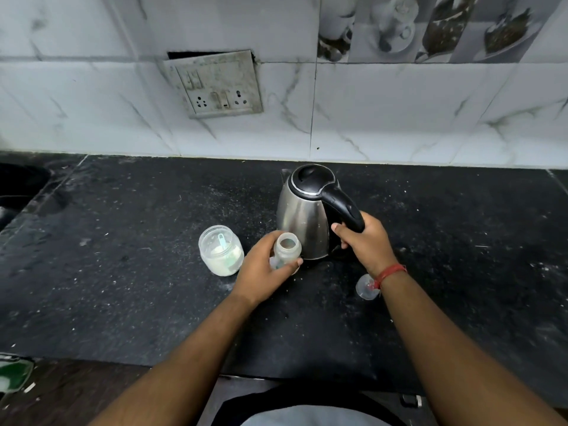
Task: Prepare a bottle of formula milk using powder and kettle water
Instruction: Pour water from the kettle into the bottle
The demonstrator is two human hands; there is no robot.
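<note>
Gripping kettle (302,210) handle (lid closed), bottle (287,249).

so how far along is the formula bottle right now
Done: the baby bottle is uncapped, its clear cap on the counter. In hand: the left hand grips the bottle, the right hand the kettle handle. Left: pouring water, scooping from the powder jar, capping.

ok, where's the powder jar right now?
Head view: the powder jar stands open on the black counter, left of centre, just left of the left hand holding the bottle, with the kettle further right.
</note>
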